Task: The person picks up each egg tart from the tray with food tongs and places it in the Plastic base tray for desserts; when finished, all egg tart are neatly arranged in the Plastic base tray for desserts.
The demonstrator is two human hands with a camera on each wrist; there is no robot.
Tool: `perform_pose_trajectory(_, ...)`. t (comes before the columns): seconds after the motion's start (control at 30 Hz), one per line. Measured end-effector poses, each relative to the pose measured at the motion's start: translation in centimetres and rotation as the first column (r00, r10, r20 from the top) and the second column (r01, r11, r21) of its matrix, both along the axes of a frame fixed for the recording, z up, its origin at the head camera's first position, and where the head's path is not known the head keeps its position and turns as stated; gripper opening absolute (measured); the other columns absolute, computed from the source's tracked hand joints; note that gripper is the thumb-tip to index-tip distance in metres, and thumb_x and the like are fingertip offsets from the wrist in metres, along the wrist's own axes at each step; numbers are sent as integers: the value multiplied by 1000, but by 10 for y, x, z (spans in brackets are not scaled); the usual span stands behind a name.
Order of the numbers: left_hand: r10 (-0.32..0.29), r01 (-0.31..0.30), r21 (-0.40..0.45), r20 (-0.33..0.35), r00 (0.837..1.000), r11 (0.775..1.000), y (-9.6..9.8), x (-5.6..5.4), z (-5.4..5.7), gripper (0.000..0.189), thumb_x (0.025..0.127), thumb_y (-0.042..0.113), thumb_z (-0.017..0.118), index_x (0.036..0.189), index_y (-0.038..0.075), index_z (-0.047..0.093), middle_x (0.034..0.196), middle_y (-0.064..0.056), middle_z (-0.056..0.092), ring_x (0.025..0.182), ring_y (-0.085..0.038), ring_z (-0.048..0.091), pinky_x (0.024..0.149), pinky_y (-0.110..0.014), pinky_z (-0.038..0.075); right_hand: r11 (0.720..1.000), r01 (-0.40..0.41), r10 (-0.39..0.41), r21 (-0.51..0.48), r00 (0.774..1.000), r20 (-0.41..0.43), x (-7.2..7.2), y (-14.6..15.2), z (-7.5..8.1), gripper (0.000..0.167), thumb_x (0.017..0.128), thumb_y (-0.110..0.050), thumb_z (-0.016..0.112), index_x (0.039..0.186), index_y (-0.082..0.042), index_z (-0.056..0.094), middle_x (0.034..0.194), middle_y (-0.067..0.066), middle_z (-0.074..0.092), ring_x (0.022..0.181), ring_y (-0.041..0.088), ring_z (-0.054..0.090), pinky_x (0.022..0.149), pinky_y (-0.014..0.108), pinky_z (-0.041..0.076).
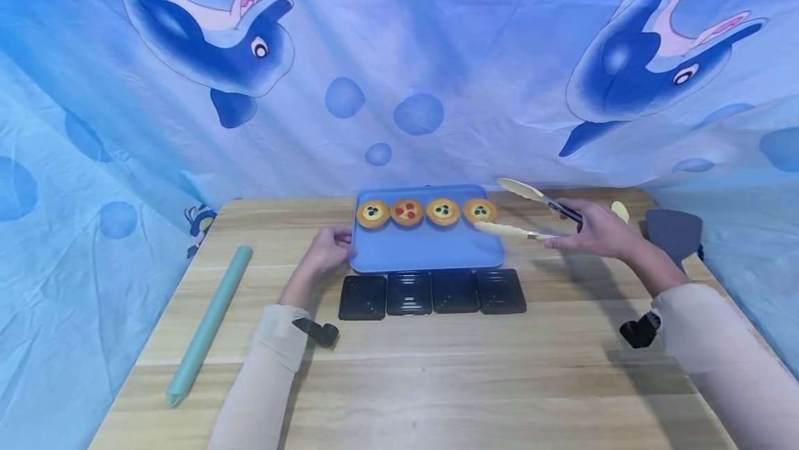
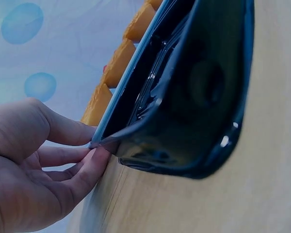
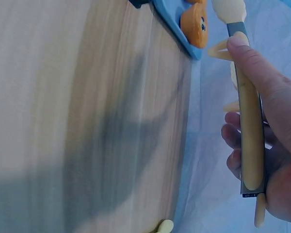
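We see the tongs (image 1: pixel 524 190) held above the right end of the blue tray (image 1: pixel 424 250), their pale ends spread apart, one just beyond the tray's back right corner and the other over the near side of the rightmost tart (image 1: pixel 480 209); whether that end touches the tart, we cannot tell. The right hand (image 1: pixel 599 228) grips the tongs, and the left hand (image 1: pixel 327 250) pinches the tray's left edge.

Four tarts (image 1: pixel 407 213) line the tray's far side, so its near half gives us open blue surface. Its back edge lies close to the tabletop (image 1: pixel 424 374)'s far edge, by the cloth backdrop (image 1: pixel 474 89). Just before its near edge, four black trays (image 1: pixel 408 293) stand in a row, with a broad stretch of wood in front of them. A teal roll (image 1: pixel 210 325) lies well to the left; a dark spatula (image 1: pixel 674 231) rests at the right edge.

Only the left wrist view shows us thumb and fingertips meeting at the tray's edge, and a black tray's tall side wall. The right wrist view shows the thumb laid along the tongs' pale grip; the head view alone shows the red-topped tart, second from left, from above.
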State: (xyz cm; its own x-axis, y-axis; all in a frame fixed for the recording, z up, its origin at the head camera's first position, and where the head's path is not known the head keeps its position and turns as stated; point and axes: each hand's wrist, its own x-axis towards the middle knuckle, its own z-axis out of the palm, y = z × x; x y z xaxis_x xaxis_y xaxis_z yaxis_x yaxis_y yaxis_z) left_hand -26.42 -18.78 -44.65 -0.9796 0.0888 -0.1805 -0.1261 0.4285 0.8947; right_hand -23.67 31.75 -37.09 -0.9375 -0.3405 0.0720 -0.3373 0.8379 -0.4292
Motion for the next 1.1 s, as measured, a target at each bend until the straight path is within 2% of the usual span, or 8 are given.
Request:
perform_pose_trajectory(0.13, 3, -3, -3, 1, 1000, 1000, 1, 0, 2, 54, 82, -12, 63, 134, -13, 50, 115, -26, 59, 102, -34, 60, 87, -37, 56, 999, 17, -19, 48, 999, 30, -13, -4, 2, 98, 74, -45, 85, 142, 11, 44, 63, 7, 51, 51, 15, 34, 50, 31, 33)
perform_pose_trajectory(0.23, -7, 7, -18, -8, 1000, 1000, 2, 0, 4, 54, 82, -10, 63, 134, -14, 50, 116, -27, 60, 103, -35, 60, 88, -38, 55, 997, 15, -18, 71, 999, 42, -20, -7, 3, 97, 73, -45, 86, 141, 11, 45, 47, -2, 39, 44, 12, 30, 47, 31, 29)
perform_pose_trajectory(0.43, -16, 15, -46, -24, 1000, 999, 2, -1, 4, 54, 82, -9, 64, 134, -14, 51, 115, -26, 60, 102, -35, 60, 89, -39, 55, 993, -27, 17, 115, 996, 87, -32, -11, 3, 94, 76, -43, 84, 142, 10, 44, 51, 0, 52, 46, 14, 40, 48, 30, 31)
perform_pose_trajectory(0.6, -19, 17, -68, -30, 999, 998, 3, 0, 5, 53, 83, -8, 64, 134, -13, 51, 113, -25, 60, 102, -34, 60, 88, -40, 55, 995, -59, 49, 79, 991, 122, -38, -12, -1, 92, 78, -38, 84, 143, 12, 42, 62, 5, 64, 50, 15, 50, 56, 34, 42)
perform_pose_trajectory(0.7, -22, 20, -65, -28, 999, 998, 4, 0, 4, 52, 83, -9, 64, 133, -12, 52, 112, -24, 60, 101, -34, 60, 87, -39, 55, 996, -63, 53, 69, 988, 143, -39, -11, -3, 90, 80, -38, 82, 143, 12, 41, 60, 3, 60, 51, 15, 48, 57, 34, 42)
perform_pose_trajectory(0.8, -23, 21, -64, -28, 999, 998, 3, 1, 4, 51, 83, -9, 64, 133, -12, 53, 110, -24, 61, 99, -33, 60, 85, -38, 56, 996, -67, 57, 60, 986, 154, -40, -10, -7, 87, 82, -37, 81, 143, 11, 42, 55, 1, 48, 48, 14, 40, 54, 33, 38)
perform_pose_trajectory(0.93, -20, 18, -68, -31, 999, 998, 3, 1, 4, 51, 83, -8, 65, 132, -13, 53, 109, -23, 61, 98, -33, 61, 84, -39, 56, 995, -75, 67, 67, 990, 124, -40, -10, -11, 79, 85, -35, 79, 141, 10, 46, 55, -2, 38, 48, 14, 36, 53, 32, 36)
perform_pose_trajectory(1.1, -22, 19, -70, -33, 999, 997, 2, 1, 3, 52, 83, -8, 65, 133, -13, 52, 110, -24, 61, 100, -35, 61, 86, -40, 55, 994, -59, 53, 89, 996, 73, -40, -12, -18, 74, 86, -35, 78, 140, 6, 50, 53, -2, 38, 47, 14, 36, 50, 32, 35)
